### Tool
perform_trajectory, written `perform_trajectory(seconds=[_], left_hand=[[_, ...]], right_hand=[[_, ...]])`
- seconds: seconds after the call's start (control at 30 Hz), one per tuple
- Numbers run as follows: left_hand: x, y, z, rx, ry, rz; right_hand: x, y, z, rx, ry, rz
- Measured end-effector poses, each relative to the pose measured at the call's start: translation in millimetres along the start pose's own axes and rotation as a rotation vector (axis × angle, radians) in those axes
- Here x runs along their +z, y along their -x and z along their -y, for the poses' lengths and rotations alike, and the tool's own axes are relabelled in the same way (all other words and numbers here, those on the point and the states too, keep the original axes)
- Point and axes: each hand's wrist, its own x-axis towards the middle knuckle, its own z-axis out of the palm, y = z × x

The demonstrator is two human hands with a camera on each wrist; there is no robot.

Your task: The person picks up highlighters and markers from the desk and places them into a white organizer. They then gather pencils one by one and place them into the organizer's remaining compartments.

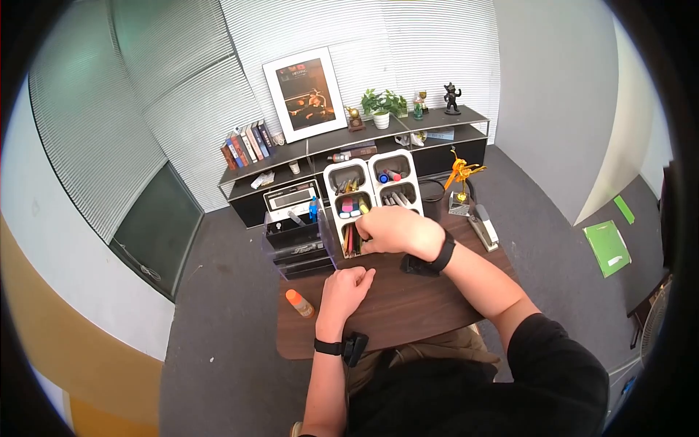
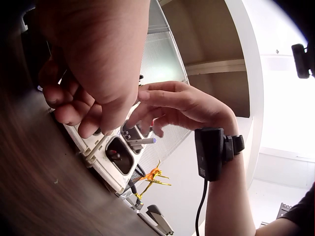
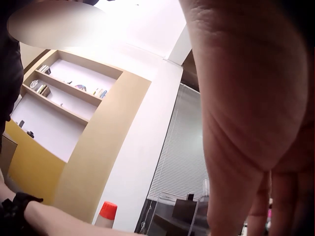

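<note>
My right hand (image 1: 402,231) reaches over the front of the white desk organizer (image 1: 373,182), fingers pointing down at the compartment of coloured pencils (image 1: 348,240). Its fingertips are partly hidden, and I cannot tell whether they pinch anything. In the left wrist view, the right hand (image 2: 184,101) shows bent fingers above the organizer's compartments. My left hand (image 1: 348,293) rests at the table, fingers loosely curled and holding nothing, in front of the dark desktop caddy (image 1: 297,251). An orange-capped bottle (image 1: 299,303) stands to its left. Other organizer compartments hold erasers (image 1: 351,207), markers (image 1: 389,176) and grey pens (image 1: 397,198).
At the table's right edge lie a stapler (image 1: 483,228) and a golden figurine (image 1: 461,178) on a clear base. Behind the table runs a low black shelf (image 1: 291,154) with books (image 1: 247,144), a framed picture (image 1: 306,95) and a potted plant (image 1: 381,116).
</note>
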Motion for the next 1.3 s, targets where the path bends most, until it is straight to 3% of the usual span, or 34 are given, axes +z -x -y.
perform_trajectory(seconds=[0.1, 0.33, 0.4, 0.63, 0.7, 0.77, 0.83, 0.9, 1.1, 1.3], left_hand=[[3, 0, 3, 0.01, 0.017, -0.008], [2, 1, 3, 0.02, 0.017, -0.006], [2, 0, 2, 0.021, 0.026, -0.007], [3, 1, 2, 0.0, 0.043, -0.006], [2, 1, 1, -0.007, 0.042, -0.002], [2, 1, 0, -0.016, 0.041, 0.008], [2, 1, 0, -0.013, 0.04, 0.005], [2, 2, 0, -0.011, 0.042, 0.001], [3, 2, 2, 0.0, 0.035, -0.028], [-2, 3, -6, 0.014, 0.038, -0.029]], right_hand=[[17, 1, 5, 0.057, 0.016, -0.091], [33, -11, 5, 0.097, 0.091, -0.012], [33, -11, 4, 0.02, 0.108, -0.102], [9, 1, 8, 0.037, 0.195, -0.213], [6, 0, 5, 0.032, 0.204, -0.412], [-3, 1, 5, 0.042, 0.199, -0.413], [-9, 4, 4, 0.003, 0.127, -0.544], [-18, 10, 4, 0.018, 0.119, -0.51], [-70, 40, 26, -0.072, -0.069, -0.722], [-84, 41, 26, -0.118, -0.12, -0.978]])
